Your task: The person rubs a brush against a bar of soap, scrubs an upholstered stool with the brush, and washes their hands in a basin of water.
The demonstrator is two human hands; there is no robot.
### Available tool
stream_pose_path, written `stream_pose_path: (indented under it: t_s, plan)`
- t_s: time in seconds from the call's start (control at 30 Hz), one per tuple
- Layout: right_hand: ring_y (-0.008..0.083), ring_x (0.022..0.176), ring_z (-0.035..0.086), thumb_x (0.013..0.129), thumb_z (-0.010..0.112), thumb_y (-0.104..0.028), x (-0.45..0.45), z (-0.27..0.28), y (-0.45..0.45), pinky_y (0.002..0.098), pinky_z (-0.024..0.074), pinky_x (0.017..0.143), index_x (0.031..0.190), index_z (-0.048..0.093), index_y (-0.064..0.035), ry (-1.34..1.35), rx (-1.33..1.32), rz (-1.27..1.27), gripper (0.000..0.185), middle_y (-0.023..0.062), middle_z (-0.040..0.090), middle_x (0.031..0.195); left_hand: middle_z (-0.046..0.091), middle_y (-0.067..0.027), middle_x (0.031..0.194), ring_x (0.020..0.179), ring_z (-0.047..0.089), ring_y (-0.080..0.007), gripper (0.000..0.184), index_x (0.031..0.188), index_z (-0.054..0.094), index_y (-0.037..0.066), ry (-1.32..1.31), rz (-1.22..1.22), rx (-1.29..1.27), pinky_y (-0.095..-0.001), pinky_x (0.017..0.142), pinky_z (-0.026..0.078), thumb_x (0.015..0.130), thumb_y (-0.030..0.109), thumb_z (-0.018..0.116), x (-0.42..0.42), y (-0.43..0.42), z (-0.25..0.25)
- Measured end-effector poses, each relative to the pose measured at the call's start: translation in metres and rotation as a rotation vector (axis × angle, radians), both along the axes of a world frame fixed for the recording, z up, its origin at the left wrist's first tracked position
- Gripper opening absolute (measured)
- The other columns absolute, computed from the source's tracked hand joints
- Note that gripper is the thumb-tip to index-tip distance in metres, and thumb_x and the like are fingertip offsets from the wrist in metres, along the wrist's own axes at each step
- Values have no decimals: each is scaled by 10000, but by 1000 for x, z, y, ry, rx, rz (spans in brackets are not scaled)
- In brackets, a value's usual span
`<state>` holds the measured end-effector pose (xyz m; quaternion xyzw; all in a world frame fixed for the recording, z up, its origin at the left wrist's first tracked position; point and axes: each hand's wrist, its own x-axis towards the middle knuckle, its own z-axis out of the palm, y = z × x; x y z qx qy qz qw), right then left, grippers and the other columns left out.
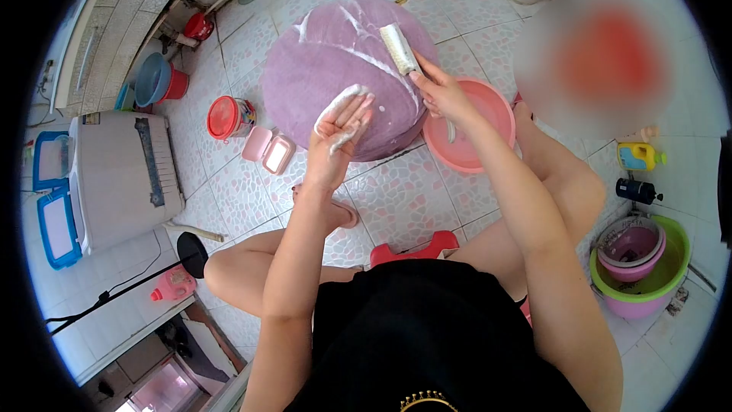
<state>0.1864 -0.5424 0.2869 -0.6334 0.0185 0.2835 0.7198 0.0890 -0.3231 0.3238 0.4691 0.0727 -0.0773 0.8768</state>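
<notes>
A large round purple cushion lies on the tiled floor, streaked with white foam. My right hand grips a pale scrub brush by its near end. The brush is over the cushion's right side, its bristles facing up toward me. My left hand is held over the cushion's near edge, fingers stretched out, with thick white foam along the fingers and palm. I cannot tell whether it touches the cushion. Below my right wrist is a pink basin, partly hidden by my forearm, with something white inside.
An open pink soap box and a red-lidded bucket stand left of the cushion. Farther left is a white washing machine. Stacked basins and bottles line the right wall. A red stool is beneath me.
</notes>
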Motion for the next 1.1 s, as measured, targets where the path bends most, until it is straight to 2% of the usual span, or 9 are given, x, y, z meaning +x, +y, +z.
stream_pose_path:
  t_s: [0.03, 0.23, 0.33, 0.43, 0.57, 0.7, 0.73, 0.93, 1.1]
  plan:
    - [41, 493, 303, 1022, 585, -291, 0, 0, -1, 238, 246, 431, 1533, 395, -303, 3, 4, 1, 546, -87, 349, 613, 442, -222, 1492, 1388, 451, -310, 552, 1451, 365, -91, 24, -1, 10, -397, 1179, 381, 914, -65, 488, 3, 0, 1]
    - [22, 500, 286, 1026, 580, -305, -1, 2, -2, 215, 219, 449, 1552, 360, -290, 13, -4, 9, 570, -101, 320, 630, 406, -320, 1478, 1393, 427, -371, 554, 1433, 294, -182, 437, -36, -839, -424, 1173, 383, 924, 27, 358, 5, 40, -22]
    - [22, 499, 288, 1025, 581, -309, 0, 2, -2, 216, 221, 449, 1548, 367, -293, 28, 18, 20, 566, -100, 322, 632, 417, -324, 1469, 1389, 427, -382, 551, 1437, 297, -176, 500, -13, -865, -431, 1167, 386, 940, 54, 363, -7, 51, -17]
    - [24, 497, 291, 1023, 585, -309, 1, 3, -4, 218, 226, 449, 1546, 372, -295, 19, 32, 32, 565, -101, 320, 630, 433, -332, 1450, 1380, 440, -377, 525, 1409, 331, -186, 435, 5, -608, -430, 1169, 385, 947, 60, 362, -14, 64, -16]
    - [28, 492, 295, 1022, 586, -315, -1, 1, 1, 219, 233, 448, 1545, 373, -294, 8, 9, 12, 565, -99, 319, 624, 461, -229, 1483, 1379, 460, -326, 494, 1416, 404, -98, -5, 181, 718, -398, 1138, 383, 1003, 171, 383, -15, 52, -30]
    - [41, 488, 279, 1011, 608, -311, 0, -6, 1, 239, 233, 426, 1526, 410, -295, 34, 59, -33, 552, -88, 329, 615, 362, -242, 1545, 1461, 311, -364, 714, 1484, 330, -63, -298, 37, 2017, -536, 1188, 205, 997, 440, 468, 3, 36, -48]
    - [41, 486, 281, 1012, 606, -314, -1, -6, 2, 237, 234, 428, 1528, 407, -293, 47, 67, -45, 554, -86, 330, 614, 316, -265, 1560, 1480, 251, -386, 825, 1506, 297, -60, -303, 67, 2047, -579, 1189, 131, 966, 533, 492, 13, 33, -48]
    - [45, 465, 301, 1027, 580, -316, -5, -17, 1, 230, 246, 427, 1539, 381, -276, 136, 237, -102, 551, -72, 343, 604, 302, -259, 1572, 1482, 256, -376, 814, 1520, 284, -41, -135, 188, 2130, -548, 1197, 158, 988, 559, 419, 143, 54, -72]
    - [52, 426, 293, 1046, 504, -405, -3, -14, 0, 227, 262, 417, 1544, 345, -236, 124, 311, -147, 549, -56, 318, 575, 329, -234, 1566, 1482, 268, -349, 721, 1521, 303, -18, -394, 2, 1922, -488, 1214, 174, 1020, 497, 367, 206, 18, -80]
